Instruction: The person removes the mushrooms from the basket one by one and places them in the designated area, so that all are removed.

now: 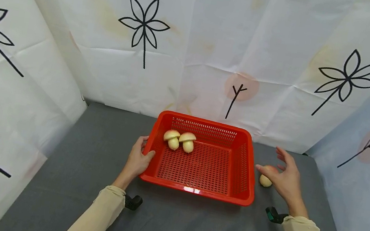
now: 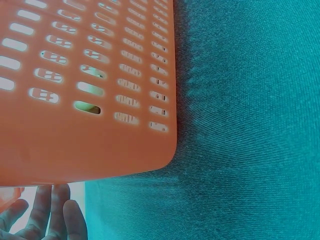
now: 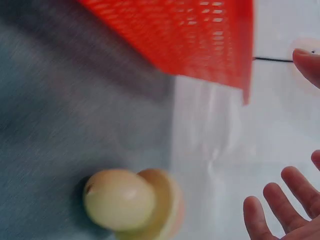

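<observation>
A red plastic basket (image 1: 204, 172) with slotted walls stands on the grey table. My left hand (image 1: 137, 161) grips its left side, the thumb over the rim and the fingers (image 2: 57, 210) along the outside. Inside, toward the left, two pale mushrooms (image 1: 179, 141) lie side by side. A third mushroom (image 3: 122, 202) lies on the table just right of the basket. Above it, my right hand (image 1: 285, 180) is spread, thumb and fingers apart and nothing between them. From the head view this hand covers part of that mushroom.
Grey cloth covers the table (image 1: 87, 205). White curtains (image 1: 203, 52) printed with black plant drawings enclose it at the back and both sides, the rear one close behind the basket. Dark wrist-worn devices (image 1: 133, 202) sit at both cuffs.
</observation>
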